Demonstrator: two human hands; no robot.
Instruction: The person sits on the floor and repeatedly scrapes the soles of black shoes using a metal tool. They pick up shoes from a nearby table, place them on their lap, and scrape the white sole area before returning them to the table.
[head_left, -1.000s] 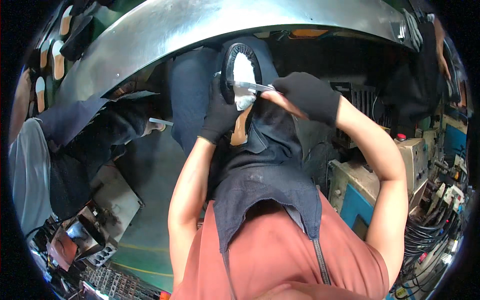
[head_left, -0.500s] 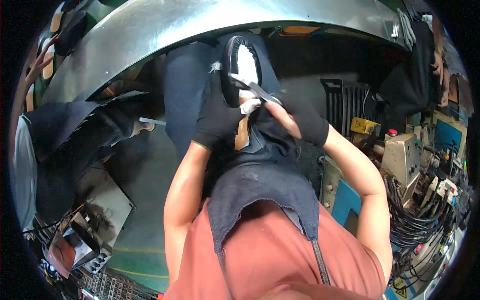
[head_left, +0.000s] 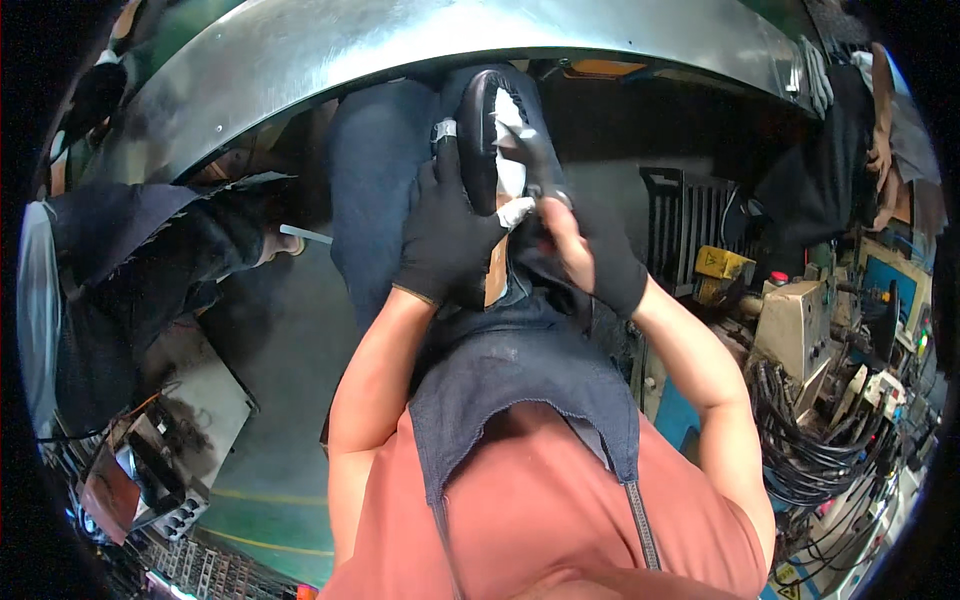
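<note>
A black shoe upper (head_left: pixel 481 125) lies over my lap with its underside facing up. A white insole (head_left: pixel 511 178) shows inside its gathered edge, and a brown heel strip (head_left: pixel 496 272) lies nearer my body. My left hand (head_left: pixel 445 235), in a black glove with taped fingertips, wraps round the left side of the shoe, its thumb pressing at the middle of the underside. My right hand (head_left: pixel 590 245), also gloved with bare thumb showing, closes round metal pincers (head_left: pixel 532 150). Blurred by motion, their jaws are at the right edge of the sole; whether they grip it I cannot tell.
A curved metal bench edge (head_left: pixel 400 62) runs across the far side. Another person's arm (head_left: pixel 200 235) is at left, and a hand (head_left: pixel 879 165) at far right. Control boxes (head_left: pixel 795 325) and bundled cables (head_left: pixel 800 450) stand at right. A grey machine panel (head_left: pixel 200 400) is lower left.
The shoe has rolled, showing more of its black left side. The pincers have swung from across the insole to its right edge, and my left hand has shifted slightly right.
</note>
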